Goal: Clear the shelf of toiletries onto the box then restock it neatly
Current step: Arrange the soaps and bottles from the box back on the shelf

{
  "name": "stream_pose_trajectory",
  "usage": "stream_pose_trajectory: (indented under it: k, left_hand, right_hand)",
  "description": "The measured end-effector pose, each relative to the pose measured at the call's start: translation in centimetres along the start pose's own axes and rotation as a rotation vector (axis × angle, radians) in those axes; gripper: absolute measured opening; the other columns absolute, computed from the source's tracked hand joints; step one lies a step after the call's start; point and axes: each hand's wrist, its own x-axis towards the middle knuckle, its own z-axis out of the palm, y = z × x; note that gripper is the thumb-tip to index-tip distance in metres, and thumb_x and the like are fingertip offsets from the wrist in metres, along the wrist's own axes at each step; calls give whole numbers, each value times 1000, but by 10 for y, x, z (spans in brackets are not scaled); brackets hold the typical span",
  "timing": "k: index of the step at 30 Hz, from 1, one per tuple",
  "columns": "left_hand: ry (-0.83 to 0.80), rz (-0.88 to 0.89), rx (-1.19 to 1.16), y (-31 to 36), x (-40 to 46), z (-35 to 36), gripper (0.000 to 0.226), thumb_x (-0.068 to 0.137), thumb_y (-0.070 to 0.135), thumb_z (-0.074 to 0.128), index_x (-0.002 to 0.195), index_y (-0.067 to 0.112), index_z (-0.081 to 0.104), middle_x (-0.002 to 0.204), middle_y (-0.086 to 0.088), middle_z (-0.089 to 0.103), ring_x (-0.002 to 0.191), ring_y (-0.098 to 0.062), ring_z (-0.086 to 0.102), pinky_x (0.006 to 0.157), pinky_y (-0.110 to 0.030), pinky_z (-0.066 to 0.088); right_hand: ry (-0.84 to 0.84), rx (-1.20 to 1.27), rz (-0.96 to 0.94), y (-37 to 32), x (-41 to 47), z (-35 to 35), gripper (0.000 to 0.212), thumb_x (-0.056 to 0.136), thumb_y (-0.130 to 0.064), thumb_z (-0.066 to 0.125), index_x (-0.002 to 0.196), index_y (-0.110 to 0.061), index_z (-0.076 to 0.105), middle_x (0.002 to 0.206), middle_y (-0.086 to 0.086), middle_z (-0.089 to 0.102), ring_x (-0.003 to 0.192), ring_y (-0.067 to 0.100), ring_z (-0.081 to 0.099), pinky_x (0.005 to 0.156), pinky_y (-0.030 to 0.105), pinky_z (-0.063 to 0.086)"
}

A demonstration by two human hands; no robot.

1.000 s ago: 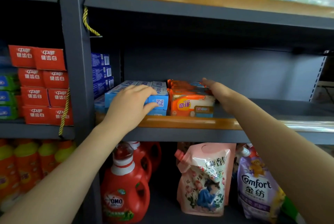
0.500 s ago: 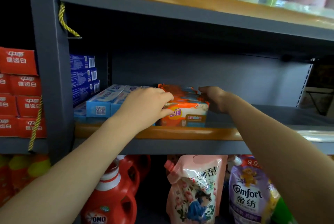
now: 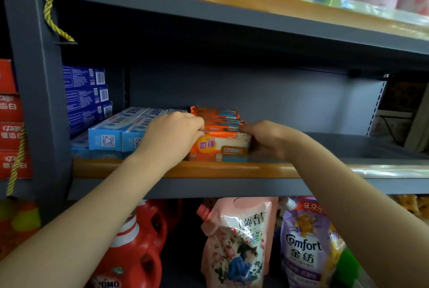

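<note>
Since the earlier frame: left hand (image 3: 173,133) shifted off the blue toothpaste boxes (image 3: 116,133) to the left end of the orange soap packs (image 3: 219,134), right hand (image 3: 267,140) drawn nearer to the right end. Head view, sole view: both hands half-curled, pressing the row between them at the front of the shelf (image 3: 232,168), boxes just beside it. Risk, judged: slick wrappers, loose row; uneven squeeze could buckle it and drop packs over the lip.
</note>
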Motion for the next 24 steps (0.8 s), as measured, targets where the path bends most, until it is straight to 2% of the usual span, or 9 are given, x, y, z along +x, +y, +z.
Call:
stream_pose_trajectory:
  k: [2,4,6,8,12,14,16,20,24]
  left_hand:
    - [27,7,18,1,-2,4,22,96,30,45,105,18,62,107,2,63,99,-21,59,70,-31,44]
    - [94,76,15,1,-6,7,11,87,15,61,95,10,67,96,-6,67,96,-29,61,70,-37,51]
    - [248,148,-12,-1,-10,11,11,80,8,65,89,5,71,92,-10,69,95,-33,62,72,-45,54]
    - [331,205,-44,5,-16,10,19,85,13,54,89,5,71,94,-9,69,97,-31,60,75,-45,53]
    - [428,362,-176,33,-47,11,17,87,9,53,85,6,69,90,-7,66,90,-26,56,74,-38,48]
    - [378,440,-241,47,-70,25,16,86,10,54,85,7,70,87,-6,66,86,-25,58,72,-38,49]
    - [255,489,-279,59,-94,43,15,84,11,55,86,7,70,87,-6,66,83,-25,59,69,-38,50]
    - [-41,530,-356,81,-140,80,18,83,14,53,88,7,69,85,-7,65,78,-26,60,69,-35,50]
    - [-265,487,-401,99,-186,112,29,83,22,44,88,9,70,85,-5,66,79,-24,62,67,-34,54]
  right_hand:
    - [-27,26,-28,2,0,4,23,101,-16,37,92,-6,56,55,2,67,44,10,64,38,21,50]
    - [14,-4,-70,0,-3,8,25,100,-19,38,87,-8,56,57,1,67,47,11,64,41,21,51]
    - [90,-155,-116,-1,-6,9,31,100,-28,38,91,-8,59,81,7,69,68,17,66,61,26,57]
    - [220,-414,-206,4,-6,5,40,99,-36,38,101,-3,61,100,14,67,88,27,64,77,35,52]
    - [627,-601,-707,35,-40,-7,23,94,-23,49,100,-6,63,92,6,62,86,20,56,71,26,36]
    - [666,-567,-887,65,-70,-15,14,89,-14,52,94,-8,64,83,-3,57,73,7,51,65,18,34]
    - [474,-648,-877,103,-97,-22,16,84,-16,52,91,-10,65,77,-8,56,66,0,51,61,10,36]
    - [-93,-923,-588,186,-135,-26,21,87,-21,56,101,-11,68,93,-12,58,76,-8,51,72,0,35]
    - [-534,-1160,-271,266,-156,-11,35,88,-31,60,121,-18,58,118,0,58,107,15,53,94,27,41]
